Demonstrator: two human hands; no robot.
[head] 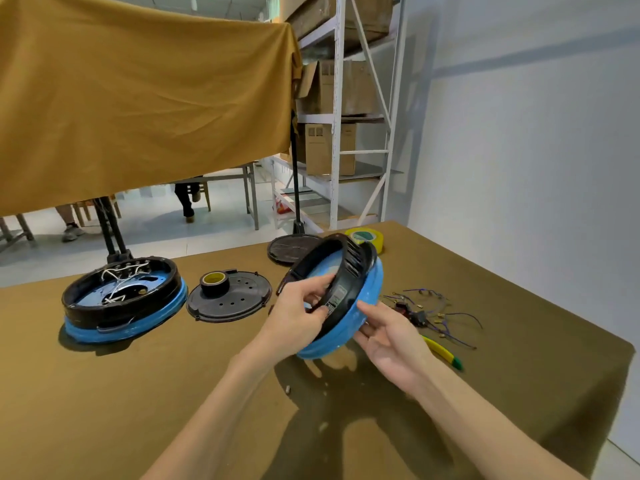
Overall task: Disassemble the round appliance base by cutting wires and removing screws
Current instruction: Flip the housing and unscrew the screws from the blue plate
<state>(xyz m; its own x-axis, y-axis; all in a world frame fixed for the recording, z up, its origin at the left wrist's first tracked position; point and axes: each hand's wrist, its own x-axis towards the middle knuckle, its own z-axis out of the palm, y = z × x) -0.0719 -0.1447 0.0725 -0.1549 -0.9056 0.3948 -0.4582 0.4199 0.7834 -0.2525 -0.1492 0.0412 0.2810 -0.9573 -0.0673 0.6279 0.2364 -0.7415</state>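
Head view: the base (pixel 346 306) is up off the worktop (pixel 173 393), tilted on edge right of centre, black ring facing left and blue shell facing right. The left hand (pixel 298 318) has its grip pinched on the black ring's near rim, thumb inside. The right hand (pixel 391 344) is flat and wide under the blue shell, more cradling than gripping.

Stuff that could go wrong imo:
- The right hand is only propping it, so if the ring pops free suddenly the blue half can slide off the palm and drop.
- If a screw or wire is holding inside (can't see from here), prying at the rim could snap the plastic.
- A loose screw (pixel 287 389) sits near on the cloth, easy to knock off with a forearm.
- The cut wires (pixel 433 311) and the cutter (pixel 443 353) lie just right of the hands, so setting the shell down there could snag or land on them.

A second base (pixel 123 301) sits far left, wires inside it, with a cover (pixel 232 299) and tape (pixel 214 283) beside it.
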